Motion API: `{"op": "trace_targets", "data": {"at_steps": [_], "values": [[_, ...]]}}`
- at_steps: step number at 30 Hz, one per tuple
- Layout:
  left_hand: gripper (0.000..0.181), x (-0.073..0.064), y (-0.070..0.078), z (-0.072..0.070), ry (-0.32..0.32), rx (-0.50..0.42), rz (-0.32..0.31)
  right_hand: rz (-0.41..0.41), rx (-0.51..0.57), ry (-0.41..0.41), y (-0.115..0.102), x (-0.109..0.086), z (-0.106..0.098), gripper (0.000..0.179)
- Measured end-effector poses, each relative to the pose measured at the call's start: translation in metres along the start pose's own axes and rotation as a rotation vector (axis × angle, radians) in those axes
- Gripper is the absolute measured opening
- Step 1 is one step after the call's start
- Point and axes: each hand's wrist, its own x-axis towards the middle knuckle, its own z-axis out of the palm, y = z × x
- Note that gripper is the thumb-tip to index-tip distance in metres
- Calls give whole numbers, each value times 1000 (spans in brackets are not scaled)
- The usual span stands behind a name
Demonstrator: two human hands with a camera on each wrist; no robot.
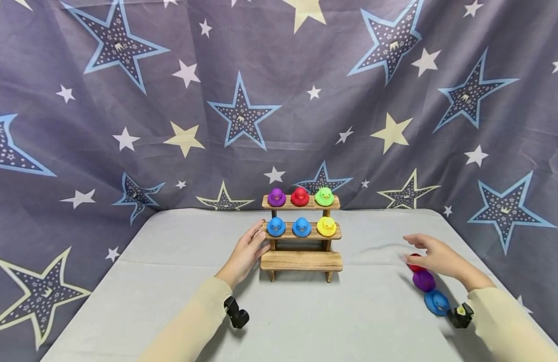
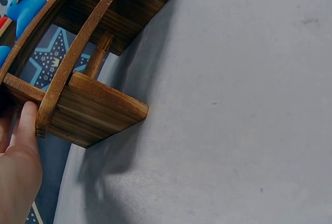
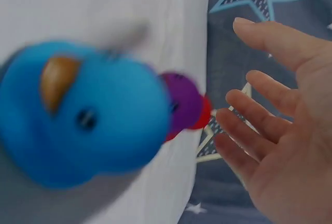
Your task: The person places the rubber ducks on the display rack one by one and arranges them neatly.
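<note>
My left hand (image 1: 244, 255) is at the left end of a three-step wooden stand (image 1: 301, 260), its straight fingers against the middle step's end. In the left wrist view, a fingertip (image 2: 29, 111) touches the wood. On the middle step sit two blue ducks (image 1: 276, 227) and a yellow duck (image 1: 326, 227). A purple duck (image 1: 276, 197), a red duck (image 1: 299, 197) and a green duck (image 1: 324, 196) sit on the top step. My right hand (image 1: 442, 259), fingers apart and holding nothing, hovers over another red duck (image 1: 415, 263), partly hiding it.
Toward me from that red duck, a second purple duck (image 1: 424, 281) and another blue duck (image 1: 437, 302) lie in a row on the pale tabletop (image 1: 351, 322). The stand's bottom step is bare. A star-patterned curtain (image 1: 279, 100) rises behind the table and along its sides.
</note>
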Motion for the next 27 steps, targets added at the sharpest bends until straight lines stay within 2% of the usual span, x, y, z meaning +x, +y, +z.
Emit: {"op": "trace_targets", "data": {"at_steps": [6,12,17,27], "values": [[55,0,0,-1,-2,4,0,94,-16,-57,20,-9,0,63],[55,1,-1,-1,1,6,-1,200,61,-117,34,-17,4,62],[56,2,-3,-2,10,6,-1,221,80,-132,39,-19,4,59],[56,1,-3,-2,4,7,8,275,1,-122,39,-12,2,63]]}}
